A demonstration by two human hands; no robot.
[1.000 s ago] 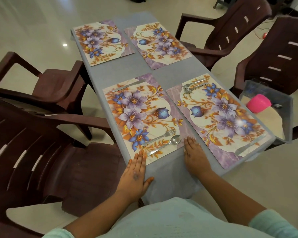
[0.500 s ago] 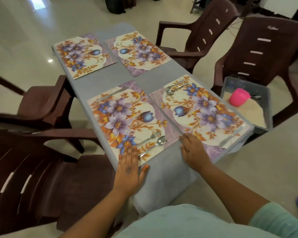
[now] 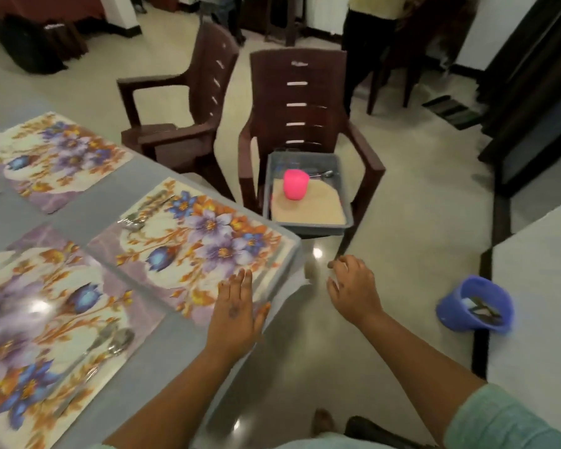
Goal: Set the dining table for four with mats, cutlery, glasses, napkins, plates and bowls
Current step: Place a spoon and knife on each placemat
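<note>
Floral place mats lie on the grey table [image 3: 175, 345]. The near-right mat [image 3: 201, 244] carries a fork and spoon [image 3: 143, 212] at its far end; the near-left mat [image 3: 46, 328] has a fork and spoon [image 3: 110, 343] at its near end. My left hand [image 3: 237, 309] lies flat, fingers straight, on the table's corner at the right mat's edge. My right hand [image 3: 353, 286] hovers off the table over the floor, fingers loosely curled, holding nothing. A grey bin [image 3: 305, 228] on a brown chair [image 3: 302, 102] holds a pink cup [image 3: 294, 184], beige napkins and cutlery.
A second brown chair [image 3: 182, 124] stands beside the table further back. A blue cup [image 3: 476, 306] with dark items inside sits on a white surface at the right. A person stands at the back near more chairs. Glossy tiled floor lies between table and bin.
The view has swung right toward the bin chair. My right hand lifted off the table and moved out over the floor. My left hand slid right to the table's corner.
</note>
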